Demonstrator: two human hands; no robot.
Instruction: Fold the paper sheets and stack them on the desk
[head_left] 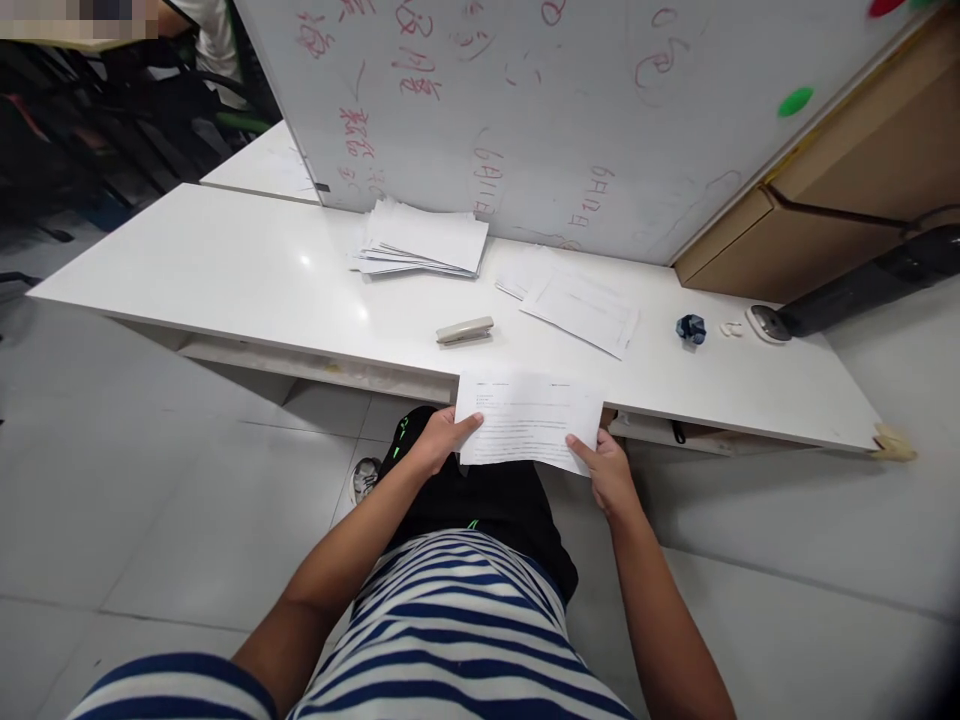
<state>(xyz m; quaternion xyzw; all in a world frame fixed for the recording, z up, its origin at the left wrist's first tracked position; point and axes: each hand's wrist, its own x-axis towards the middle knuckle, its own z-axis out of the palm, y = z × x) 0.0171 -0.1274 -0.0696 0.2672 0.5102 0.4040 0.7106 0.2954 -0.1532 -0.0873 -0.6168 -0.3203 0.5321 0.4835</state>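
Printed paper [529,425] is stretched between my two hands at the desk's front edge, text side up; whether it is one sheet or more I cannot tell. My left hand [442,440] pinches its left side, thumb on top. On its right side my right hand [606,468] grips it the same way. A light grey stapler [465,331] lies on the desk just beyond the paper, touched by neither hand. Behind it to the left is a thick pile of papers [424,240]. Farther right, a few loose sheets [581,305] lie overlapping.
The white desk [225,270] backs onto a whiteboard [540,130] with red writing. At the right are a small dark blue object [691,328], a white piece [731,329], a rounded grey device [769,323] and cardboard boxes [825,200]. An open shelf [322,370] runs under the desktop.
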